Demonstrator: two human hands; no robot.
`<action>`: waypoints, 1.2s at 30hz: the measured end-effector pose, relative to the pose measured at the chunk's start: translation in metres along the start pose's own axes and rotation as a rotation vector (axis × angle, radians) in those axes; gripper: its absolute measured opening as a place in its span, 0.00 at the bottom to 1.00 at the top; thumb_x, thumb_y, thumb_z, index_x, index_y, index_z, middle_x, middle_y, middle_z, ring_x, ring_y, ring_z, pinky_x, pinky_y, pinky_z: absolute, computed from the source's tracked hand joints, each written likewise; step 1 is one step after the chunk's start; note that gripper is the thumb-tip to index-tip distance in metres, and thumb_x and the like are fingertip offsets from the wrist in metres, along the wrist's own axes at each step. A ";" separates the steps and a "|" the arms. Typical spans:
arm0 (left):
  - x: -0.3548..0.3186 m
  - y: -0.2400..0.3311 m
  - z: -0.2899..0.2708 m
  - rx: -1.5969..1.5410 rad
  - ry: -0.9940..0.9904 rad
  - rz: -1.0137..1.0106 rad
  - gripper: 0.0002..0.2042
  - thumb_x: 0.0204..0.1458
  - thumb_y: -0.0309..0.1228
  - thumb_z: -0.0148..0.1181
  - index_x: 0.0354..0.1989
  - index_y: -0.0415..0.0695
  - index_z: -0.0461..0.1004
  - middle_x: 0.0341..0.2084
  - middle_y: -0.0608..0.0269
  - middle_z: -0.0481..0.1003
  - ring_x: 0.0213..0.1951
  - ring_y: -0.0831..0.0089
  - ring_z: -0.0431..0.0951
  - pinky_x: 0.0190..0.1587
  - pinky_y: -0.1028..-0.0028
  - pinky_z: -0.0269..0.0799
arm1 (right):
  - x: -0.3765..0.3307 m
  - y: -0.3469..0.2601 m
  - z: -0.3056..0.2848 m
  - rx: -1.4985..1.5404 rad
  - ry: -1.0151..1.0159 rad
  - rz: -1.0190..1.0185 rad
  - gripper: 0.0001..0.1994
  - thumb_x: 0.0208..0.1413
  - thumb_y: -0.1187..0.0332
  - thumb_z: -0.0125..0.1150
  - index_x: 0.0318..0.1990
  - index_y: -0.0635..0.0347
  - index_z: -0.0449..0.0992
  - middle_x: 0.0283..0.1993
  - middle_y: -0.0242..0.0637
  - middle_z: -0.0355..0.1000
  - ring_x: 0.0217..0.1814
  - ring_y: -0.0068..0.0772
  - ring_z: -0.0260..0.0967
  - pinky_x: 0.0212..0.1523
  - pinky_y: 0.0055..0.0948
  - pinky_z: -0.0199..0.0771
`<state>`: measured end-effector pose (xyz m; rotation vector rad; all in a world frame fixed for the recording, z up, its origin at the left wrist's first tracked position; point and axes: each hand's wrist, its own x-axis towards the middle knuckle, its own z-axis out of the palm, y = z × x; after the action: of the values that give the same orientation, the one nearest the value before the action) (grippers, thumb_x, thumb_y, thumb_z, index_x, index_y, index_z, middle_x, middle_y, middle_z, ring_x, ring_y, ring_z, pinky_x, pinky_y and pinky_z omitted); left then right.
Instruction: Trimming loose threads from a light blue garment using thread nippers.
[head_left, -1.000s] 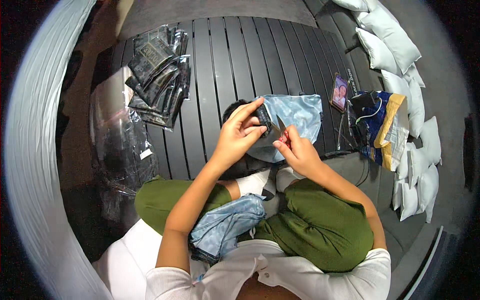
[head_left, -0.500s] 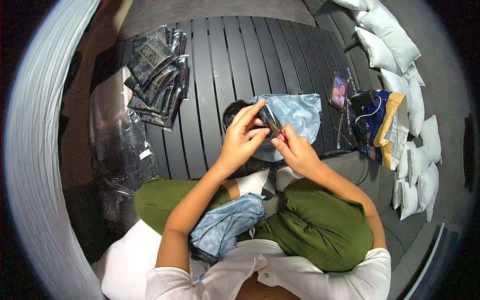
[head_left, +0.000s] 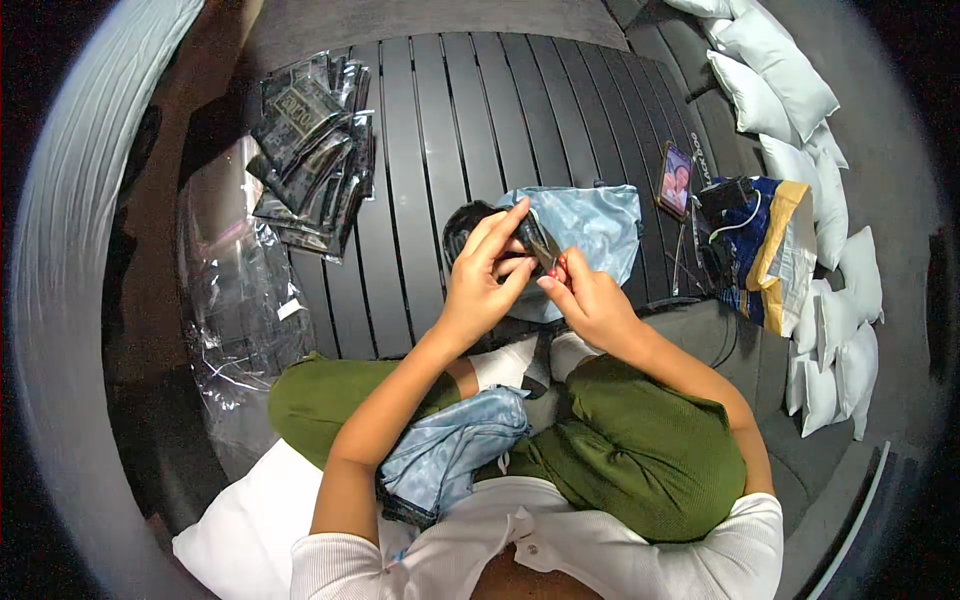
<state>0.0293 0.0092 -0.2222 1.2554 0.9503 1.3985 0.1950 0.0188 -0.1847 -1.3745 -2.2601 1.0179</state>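
Elbows (head_left: 352,445) bent, left hand (head_left: 482,274) curved, right hand (head_left: 593,300) gripping scissors (head_left: 549,261)

I assessed the site as most likely a sitting area in a home. Primary indicator: a low, dark slatted table (head_left: 436,100) extended beneath and beyond the left hand (head_left: 482,275) and the right hand (head_left: 592,300). To the right of the right hand, grey padded seating (head_left: 765,370) adjoined the table, with small white pillows (head_left: 795,75) lined up farther out. A lit phone (head_left: 676,182) lay beyond that hand. Far left of the left hand hung a pale, pleated curtain (head_left: 80,330). Nearer than both hands, white socks (head_left: 505,365) and crossed legs (head_left: 650,470) supported the domestic reading.
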 end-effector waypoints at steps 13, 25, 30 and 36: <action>0.000 0.001 0.000 0.108 0.019 0.068 0.28 0.43 0.14 0.53 0.56 0.44 0.60 0.44 0.61 0.61 0.36 0.80 0.66 0.38 0.84 0.71 | 0.000 0.004 0.000 -0.030 -0.011 0.006 0.13 0.56 0.61 0.47 0.35 0.64 0.58 0.19 0.45 0.64 0.21 0.49 0.67 0.20 0.36 0.62; 0.000 0.003 0.001 0.109 0.023 0.090 0.28 0.42 0.14 0.54 0.56 0.43 0.60 0.43 0.61 0.61 0.36 0.82 0.65 0.37 0.86 0.70 | 0.000 0.003 -0.001 0.002 0.005 -0.036 0.12 0.57 0.62 0.46 0.34 0.64 0.58 0.18 0.46 0.63 0.20 0.50 0.65 0.20 0.35 0.61; -0.001 0.003 0.000 0.052 0.027 0.080 0.29 0.42 0.14 0.54 0.56 0.43 0.60 0.43 0.62 0.61 0.36 0.81 0.65 0.37 0.85 0.70 | -0.002 -0.003 -0.005 0.060 -0.012 -0.034 0.12 0.56 0.63 0.47 0.33 0.63 0.58 0.17 0.42 0.62 0.17 0.41 0.64 0.19 0.32 0.60; 0.000 0.004 0.000 0.064 0.036 0.076 0.29 0.42 0.14 0.54 0.56 0.43 0.60 0.43 0.62 0.61 0.36 0.81 0.66 0.38 0.84 0.71 | -0.002 0.003 -0.002 0.073 -0.014 -0.031 0.11 0.56 0.65 0.48 0.33 0.64 0.58 0.18 0.41 0.62 0.17 0.38 0.63 0.19 0.31 0.60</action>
<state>0.0289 0.0084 -0.2181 1.3296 0.9880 1.4639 0.1988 0.0190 -0.1850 -1.3026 -2.2243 1.0916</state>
